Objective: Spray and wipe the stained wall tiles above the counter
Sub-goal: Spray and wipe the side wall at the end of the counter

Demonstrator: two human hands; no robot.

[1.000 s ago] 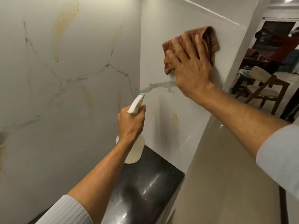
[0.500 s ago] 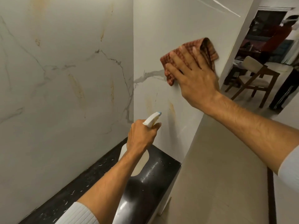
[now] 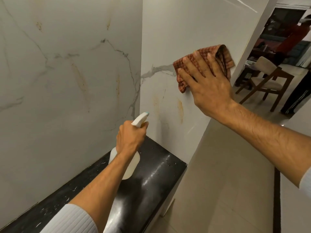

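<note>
White marble-look wall tiles rise above a black counter. Yellowish-brown stains mark the right-hand tile, and fainter streaks run down the left tile. My right hand presses a reddish-brown checked cloth flat against the right tile, just above those stains. My left hand grips a white spray bottle over the counter, with its nozzle aimed toward the stained patch on the right tile.
The counter ends at the right where a beige floor begins. Beyond the wall's end, a wooden chair with a pale seat stands in another room, and a person's dark-trousered leg shows at the far right edge.
My right hand has dragged the cloth down and to the right along the tile. The spray bottle has dropped lower, toward the counter, and the view has tilted downward.
</note>
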